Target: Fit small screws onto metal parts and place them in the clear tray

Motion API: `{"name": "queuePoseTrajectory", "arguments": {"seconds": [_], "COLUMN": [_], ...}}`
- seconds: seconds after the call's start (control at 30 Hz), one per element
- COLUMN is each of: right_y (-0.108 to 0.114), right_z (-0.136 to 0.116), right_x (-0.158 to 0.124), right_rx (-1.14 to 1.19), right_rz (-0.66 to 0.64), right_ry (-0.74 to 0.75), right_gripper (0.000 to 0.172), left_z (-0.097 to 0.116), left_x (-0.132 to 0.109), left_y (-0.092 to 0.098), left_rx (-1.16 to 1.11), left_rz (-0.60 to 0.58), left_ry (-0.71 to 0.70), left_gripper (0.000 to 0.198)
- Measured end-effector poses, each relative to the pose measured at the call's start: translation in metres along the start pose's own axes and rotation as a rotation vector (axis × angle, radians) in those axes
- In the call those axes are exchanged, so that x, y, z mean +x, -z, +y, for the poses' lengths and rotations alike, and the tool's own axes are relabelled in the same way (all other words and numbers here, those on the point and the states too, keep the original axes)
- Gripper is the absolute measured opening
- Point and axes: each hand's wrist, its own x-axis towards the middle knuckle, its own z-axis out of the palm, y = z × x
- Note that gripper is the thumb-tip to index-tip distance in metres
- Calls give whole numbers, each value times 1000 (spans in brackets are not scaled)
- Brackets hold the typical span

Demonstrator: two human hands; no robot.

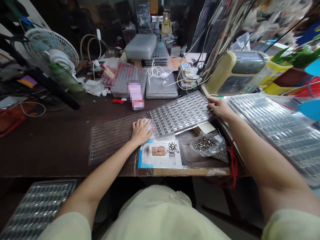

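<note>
A clear plastic tray (180,113) with many small compartments lies tilted across the dark worktable (50,146). My left hand (141,130) grips its near left end, fingers curled over the edge. My right hand (220,107) holds its far right edge, fingers closed on the rim. An empty-looking clear ribbed tray (110,138) lies flat under and left of it. Below the tray, a white sheet (160,155) carries a small pile of metal parts (172,147) and a small brown piece (158,151).
A plastic bag of metal parts (207,144) lies right of the sheet. Stacked trays (280,128) sit at right, another tray (37,208) low at left. A white fan (53,53), grey boxes (141,46), cables and clutter fill the back.
</note>
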Motion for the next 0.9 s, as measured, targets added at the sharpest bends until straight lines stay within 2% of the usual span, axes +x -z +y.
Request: {"name": "queuePoseTrajectory", "arguments": {"seconds": [0.13,0.3,0.4,0.47,0.57,0.77,0.83,0.9], "right_y": [0,-6,-7,-6,-7,-1,3,8], "right_z": [3,2,-3,-7,-12,-14,-16,-22], "right_x": [-2,-9,-12,-14,-15,-10,-9,-10], "right_rx": [-42,-161,-250,-293,-304,-237,-219,-203], "right_rz": [-30,-60,-95,-101,-73,-41,-11,33], "right_ry": [9,67,64,31,14,0,14,33], "right_gripper": [40,47,51,51,48,43,45,46], "left_z": [-6,-8,-6,0,13,23,23,25], "left_x": [-6,-4,-3,-3,1,13,14,11], "left_y": [-7,-5,-5,-7,-14,-22,-20,-14], "left_rx": [-14,-46,-20,-10,-65,-417,-520,-570], "left_rz": [2,4,10,16,40,52,52,51], "left_ry": [-48,-104,-113,-64,88,378,419,401], "left_gripper": [58,68,67,62,57,43,45,48]}}
